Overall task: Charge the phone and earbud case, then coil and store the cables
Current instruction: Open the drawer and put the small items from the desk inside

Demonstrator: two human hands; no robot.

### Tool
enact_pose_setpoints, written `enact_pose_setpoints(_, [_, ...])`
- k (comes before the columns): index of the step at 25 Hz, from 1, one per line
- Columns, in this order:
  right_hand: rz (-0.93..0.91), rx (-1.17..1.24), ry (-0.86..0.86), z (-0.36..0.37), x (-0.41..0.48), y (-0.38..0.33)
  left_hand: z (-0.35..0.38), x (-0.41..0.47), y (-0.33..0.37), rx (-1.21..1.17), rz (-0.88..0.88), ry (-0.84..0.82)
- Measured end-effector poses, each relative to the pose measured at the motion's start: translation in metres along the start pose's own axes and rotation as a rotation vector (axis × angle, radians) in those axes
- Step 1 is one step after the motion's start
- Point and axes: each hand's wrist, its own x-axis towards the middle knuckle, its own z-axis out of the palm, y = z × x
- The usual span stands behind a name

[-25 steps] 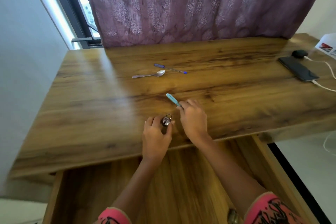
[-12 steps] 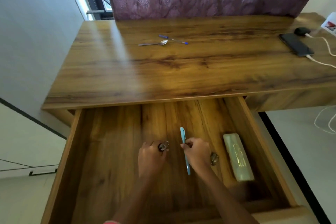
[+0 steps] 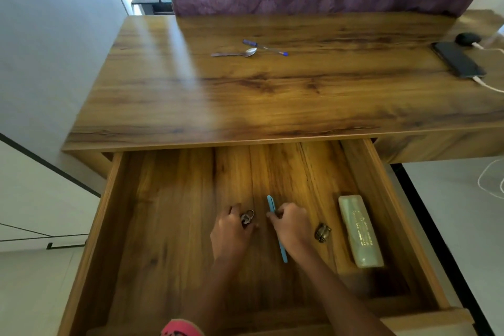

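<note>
Left hand (image 3: 231,230), right hand (image 3: 292,228), fingers curled.

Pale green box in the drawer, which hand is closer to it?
Right. The right hand, holding a blue pen, sits just left of the pale green box; the left hand, holding a small padlock, is farther left.

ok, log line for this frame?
left grip: holds padlock | right grip: holds blue pen | both: in open drawer | phone, earbud case: on desk, plugged in

The padlock (image 3: 247,218) and pen (image 3: 271,203) moved into the drawer (image 3: 174,213).
</note>
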Motion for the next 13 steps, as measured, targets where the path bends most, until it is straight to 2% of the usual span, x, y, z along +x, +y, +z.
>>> enact_pose_setpoints(3, [-0.104, 0.024, 0.091, -0.022, 0.010, -0.022, -0.020, 0.015, 0.015, 0.019, 0.163, 0.172])
enact_pose_setpoints(7, [-0.291, 0.066, 0.277, -0.067, 0.051, -0.077, -0.063, 0.071, 0.049, -0.068, 0.328, 0.399])
enact_pose_setpoints(10, [-0.376, 0.040, 0.380, -0.095, 0.104, -0.119, -0.096, 0.132, 0.073, -0.068, 0.394, 0.449])
enact_pose_setpoints(13, [-0.387, 0.028, 0.412, -0.107, 0.179, -0.150, -0.116, 0.211, 0.086, -0.043, 0.347, 0.430])
